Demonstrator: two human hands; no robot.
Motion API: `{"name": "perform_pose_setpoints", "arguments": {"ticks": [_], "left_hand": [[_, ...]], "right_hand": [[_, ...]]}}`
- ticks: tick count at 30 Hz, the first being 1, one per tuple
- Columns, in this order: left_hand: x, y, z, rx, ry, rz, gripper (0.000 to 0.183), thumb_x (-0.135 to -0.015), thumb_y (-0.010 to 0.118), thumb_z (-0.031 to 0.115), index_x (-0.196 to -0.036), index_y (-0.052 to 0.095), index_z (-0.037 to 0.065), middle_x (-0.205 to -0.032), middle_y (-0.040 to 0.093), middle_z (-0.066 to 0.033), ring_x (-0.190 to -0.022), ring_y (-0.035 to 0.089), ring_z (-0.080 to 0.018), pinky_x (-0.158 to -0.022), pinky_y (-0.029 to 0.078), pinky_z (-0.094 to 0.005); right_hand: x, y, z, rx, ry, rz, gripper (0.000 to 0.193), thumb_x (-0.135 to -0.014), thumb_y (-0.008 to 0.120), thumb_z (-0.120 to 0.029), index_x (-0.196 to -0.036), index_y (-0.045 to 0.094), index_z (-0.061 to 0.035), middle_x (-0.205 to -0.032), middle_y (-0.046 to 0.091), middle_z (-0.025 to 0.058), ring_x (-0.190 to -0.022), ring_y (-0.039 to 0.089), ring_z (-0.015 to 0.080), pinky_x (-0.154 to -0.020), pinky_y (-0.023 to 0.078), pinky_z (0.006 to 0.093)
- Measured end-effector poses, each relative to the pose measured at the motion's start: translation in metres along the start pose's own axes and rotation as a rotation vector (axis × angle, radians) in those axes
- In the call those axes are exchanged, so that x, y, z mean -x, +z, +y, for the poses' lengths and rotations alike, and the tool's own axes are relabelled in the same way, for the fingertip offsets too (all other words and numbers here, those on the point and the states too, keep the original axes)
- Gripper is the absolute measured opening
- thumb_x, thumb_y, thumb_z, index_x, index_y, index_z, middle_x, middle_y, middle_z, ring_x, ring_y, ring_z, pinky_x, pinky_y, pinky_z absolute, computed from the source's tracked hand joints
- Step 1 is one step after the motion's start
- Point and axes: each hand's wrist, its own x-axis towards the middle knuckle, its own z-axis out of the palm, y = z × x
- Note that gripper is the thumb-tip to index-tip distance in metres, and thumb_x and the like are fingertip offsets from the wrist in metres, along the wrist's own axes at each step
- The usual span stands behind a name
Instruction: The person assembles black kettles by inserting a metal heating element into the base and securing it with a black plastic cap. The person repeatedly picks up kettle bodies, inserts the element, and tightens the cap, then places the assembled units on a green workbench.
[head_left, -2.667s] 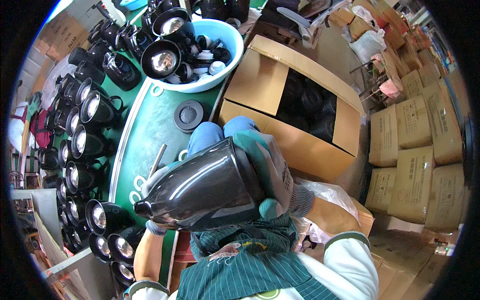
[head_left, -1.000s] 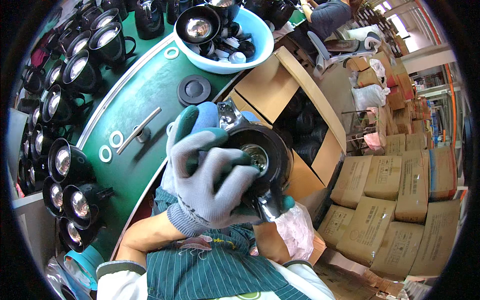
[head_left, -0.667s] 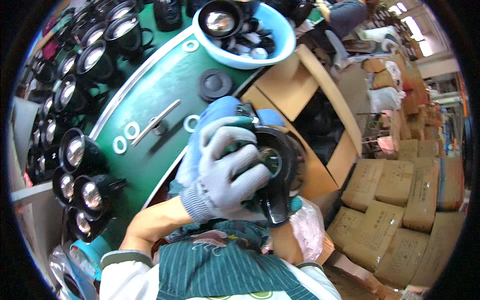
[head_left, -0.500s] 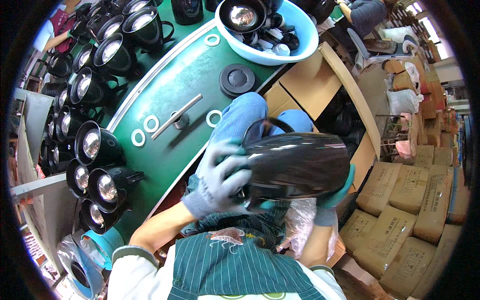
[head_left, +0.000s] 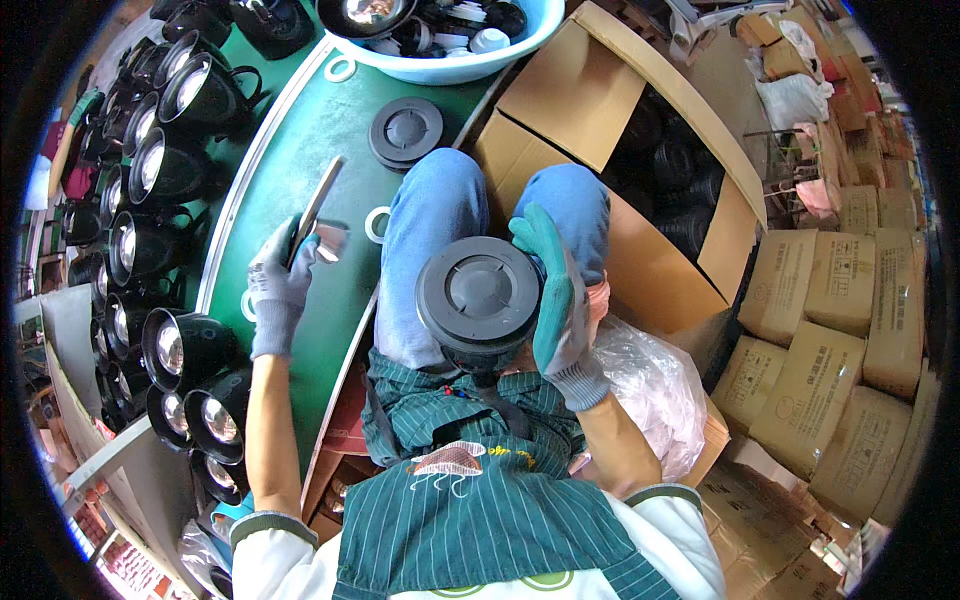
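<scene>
A black jug (head_left: 490,352) stands upside down in my lap, with its round dark grey base (head_left: 478,290) facing up. My right hand (head_left: 562,305), in a grey and green glove, lies along the jug's right side with its fingers stretched out. Over the green table, my left hand (head_left: 282,285) is closed around a T-shaped metal tool (head_left: 318,200), a bar with a short cylinder on it; the tool is partly blurred. White rings (head_left: 340,69) lie on the table, one of them (head_left: 376,225) near my left knee. Farther back rests a round black base (head_left: 406,133).
Many black jugs (head_left: 165,165) with shiny insides crowd the left side. A light blue basin (head_left: 450,68) of small parts stands at the back. Right of my knees is an open carton (head_left: 640,235) of black parts, beyond it stacked cartons (head_left: 800,400). Clear plastic (head_left: 650,385) lies beside my lap.
The jug has gone from sideways between both hands to base-up in my lap. My left hand has let go of it and taken hold of the metal tool on the table.
</scene>
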Motion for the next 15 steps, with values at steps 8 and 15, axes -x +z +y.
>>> {"name": "perform_pose_setpoints", "arguments": {"ticks": [8, 15], "left_hand": [[-0.022, -0.044, 0.153, 0.114, 0.699, -0.552, 0.055, -0.081, 0.082, 0.025, -0.132, 0.067, 0.012, -0.101, 0.069, -0.0136, -0.087, 0.07, -0.0325, -0.076, 0.056, -0.0408], [0.021, -0.043, 0.209, -0.154, 0.607, -0.428, 0.059, -0.081, 0.08, 0.035, -0.131, 0.063, 0.011, -0.092, 0.063, -0.0104, -0.083, 0.067, -0.0301, -0.069, 0.055, -0.0404]], "right_hand": [[0.0, 0.009, 0.001, -0.361, 0.187, 0.111, 0.084, -0.104, 0.04, -0.063, -0.161, 0.028, -0.0029, -0.14, 0.06, 0.023, -0.126, 0.06, 0.0306, -0.114, 0.042, 0.0431], [-0.064, -0.005, 0.019, -1.178, 0.261, -0.167, 0.06, -0.11, 0.044, -0.042, -0.145, 0.049, 0.0054, -0.091, 0.07, 0.0128, -0.093, 0.069, 0.0281, -0.104, 0.051, 0.0473]]}}
